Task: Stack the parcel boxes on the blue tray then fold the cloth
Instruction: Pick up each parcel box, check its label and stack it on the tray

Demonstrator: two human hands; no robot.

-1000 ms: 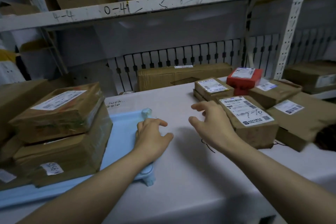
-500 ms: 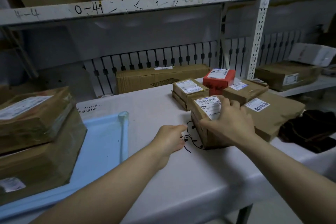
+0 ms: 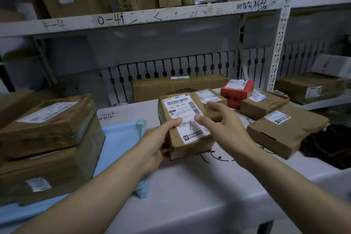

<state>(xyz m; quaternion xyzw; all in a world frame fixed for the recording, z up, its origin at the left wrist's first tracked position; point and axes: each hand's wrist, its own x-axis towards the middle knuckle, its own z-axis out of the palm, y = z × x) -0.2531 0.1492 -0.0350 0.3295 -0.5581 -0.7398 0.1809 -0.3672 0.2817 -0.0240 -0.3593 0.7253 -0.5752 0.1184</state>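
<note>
My left hand (image 3: 157, 144) grips a small brown parcel box (image 3: 185, 125) with a white label, lifted off the table and tilted. My right hand (image 3: 226, 129) hovers just right of the box with fingers spread, thumb near the label, holding nothing. The blue tray (image 3: 121, 138) lies at the left and carries two large brown boxes stacked one on the other (image 3: 47, 138). A dark cloth (image 3: 330, 146) lies crumpled at the table's right edge.
More parcels sit on the white table (image 3: 190, 186): a red box (image 3: 237, 91), a brown box (image 3: 264, 103), a flat brown box (image 3: 286, 129), a small box behind my hands (image 3: 210, 97) and a long carton (image 3: 178, 86) at the back. Metal shelving (image 3: 281, 30) stands behind.
My right hand picked the labelled box from the pile and brought it left; my left hand came off the tray's edge and took hold of it. My right hand has let go.
</note>
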